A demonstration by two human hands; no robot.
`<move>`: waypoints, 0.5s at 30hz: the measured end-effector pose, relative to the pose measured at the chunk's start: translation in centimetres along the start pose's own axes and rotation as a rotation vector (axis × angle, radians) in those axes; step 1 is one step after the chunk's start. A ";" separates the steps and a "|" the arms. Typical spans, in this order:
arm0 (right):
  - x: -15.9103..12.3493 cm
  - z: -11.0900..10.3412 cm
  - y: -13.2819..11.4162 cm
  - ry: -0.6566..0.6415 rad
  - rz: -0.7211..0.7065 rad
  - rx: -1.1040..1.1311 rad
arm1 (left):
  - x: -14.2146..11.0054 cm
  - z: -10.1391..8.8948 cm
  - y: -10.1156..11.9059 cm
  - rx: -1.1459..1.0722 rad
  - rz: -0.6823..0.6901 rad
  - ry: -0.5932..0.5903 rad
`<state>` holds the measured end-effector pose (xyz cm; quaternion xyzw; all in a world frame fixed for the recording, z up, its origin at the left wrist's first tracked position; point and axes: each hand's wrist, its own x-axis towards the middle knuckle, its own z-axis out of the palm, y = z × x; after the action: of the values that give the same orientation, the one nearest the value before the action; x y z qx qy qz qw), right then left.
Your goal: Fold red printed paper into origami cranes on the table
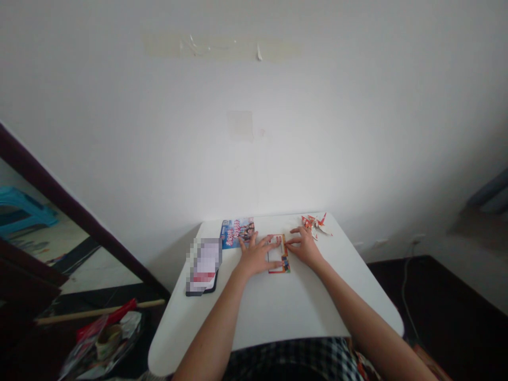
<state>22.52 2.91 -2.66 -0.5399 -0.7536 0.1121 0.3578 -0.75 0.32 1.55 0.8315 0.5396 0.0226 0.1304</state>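
A small printed paper (277, 254) with red, orange and white areas lies on the white table (286, 312). My left hand (256, 255) rests over its left part with the fingers spread, its fingertips touching the sheet. At the paper's right edge, the fingers of my right hand (306, 247) close in a pinch on the border. Just beyond that hand sits a folded red-and-white paper piece (320, 225) with pointed ends. A blue printed leaflet (234, 233) lies flat behind my left hand, partly covered by its fingers.
A phone (210, 280), partly blurred out, lies at the table's left side. The white wall (262, 169) stands right behind the table. On the floor at left are a wooden stick (148, 304) and a bag of odds and ends (109, 341). A mirror (99, 259) leans there too.
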 end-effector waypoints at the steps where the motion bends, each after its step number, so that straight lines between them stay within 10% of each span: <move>1: -0.1 -0.1 0.1 -0.007 -0.006 0.007 | -0.1 0.0 0.0 -0.004 0.010 -0.008; 15: 0.9 0.6 -0.3 0.062 0.082 -0.088 | -0.2 -0.2 0.1 -0.031 0.023 -0.038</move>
<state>21.81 3.70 -2.57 -0.5887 -0.7237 0.0768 0.3519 -0.81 0.20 1.79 0.8358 0.5269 0.0168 0.1532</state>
